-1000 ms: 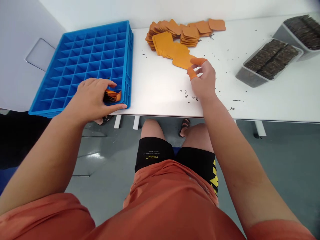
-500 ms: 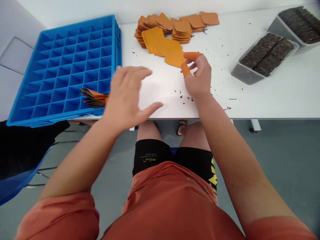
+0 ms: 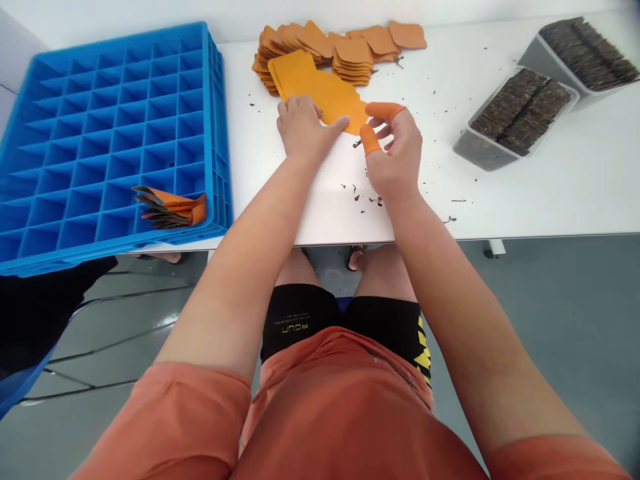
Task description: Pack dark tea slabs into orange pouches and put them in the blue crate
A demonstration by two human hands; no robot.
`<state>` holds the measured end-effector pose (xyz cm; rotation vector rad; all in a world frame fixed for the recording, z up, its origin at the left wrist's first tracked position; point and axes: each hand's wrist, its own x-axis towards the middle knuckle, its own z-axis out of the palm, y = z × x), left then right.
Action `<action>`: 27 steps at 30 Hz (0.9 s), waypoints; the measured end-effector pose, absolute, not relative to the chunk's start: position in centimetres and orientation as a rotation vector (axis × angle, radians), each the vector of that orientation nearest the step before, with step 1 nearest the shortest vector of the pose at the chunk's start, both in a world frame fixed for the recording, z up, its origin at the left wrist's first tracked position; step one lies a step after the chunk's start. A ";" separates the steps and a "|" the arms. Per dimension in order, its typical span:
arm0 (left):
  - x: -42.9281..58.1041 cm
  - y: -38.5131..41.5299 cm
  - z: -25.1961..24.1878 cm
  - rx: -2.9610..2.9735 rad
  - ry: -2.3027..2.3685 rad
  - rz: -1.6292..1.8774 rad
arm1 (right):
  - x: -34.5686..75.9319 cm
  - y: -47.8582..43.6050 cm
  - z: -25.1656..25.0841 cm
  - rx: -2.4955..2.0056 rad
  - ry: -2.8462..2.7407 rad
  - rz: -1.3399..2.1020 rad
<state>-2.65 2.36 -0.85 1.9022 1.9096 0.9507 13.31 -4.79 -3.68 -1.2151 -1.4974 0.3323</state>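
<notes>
My left hand point(image 3: 303, 127) rests on the near end of a row of flat orange pouches point(image 3: 325, 93) on the white table point(image 3: 310, 180), its fingers curled down on the nearest pouch. Just to its right my right hand point(image 3: 395, 150) hovers with fingers apart, orange rubber cots on the thumb and forefinger, holding nothing. More orange pouches are stacked behind point(image 3: 350, 50). A bundle of filled orange pouches point(image 3: 173, 207) lies in a cell at the near right corner of the blue compartment tray point(image 3: 100, 120).
Two grey bins of dark brown pressed pieces point(image 3: 515, 113) stand at the right of the table, the farther grey bin point(image 3: 585, 53) behind. Dark crumbs are scattered over the table near my hands. My knees and the grey floor lie below the table edge.
My left hand let go of the bundle in the blue tray and swung right across the table onto the orange pouches. The right hand stayed almost still.
</notes>
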 end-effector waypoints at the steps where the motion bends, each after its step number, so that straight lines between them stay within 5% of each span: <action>1: -2.6 2.5 -0.8 1.882 1.902 0.962 | 13.3 -4.9 -3.6 -1.210 -1.502 0.330; 27: -0.6 4.6 -1.0 1.801 1.824 1.044 | 14.5 -4.4 -4.6 -1.287 -1.428 0.314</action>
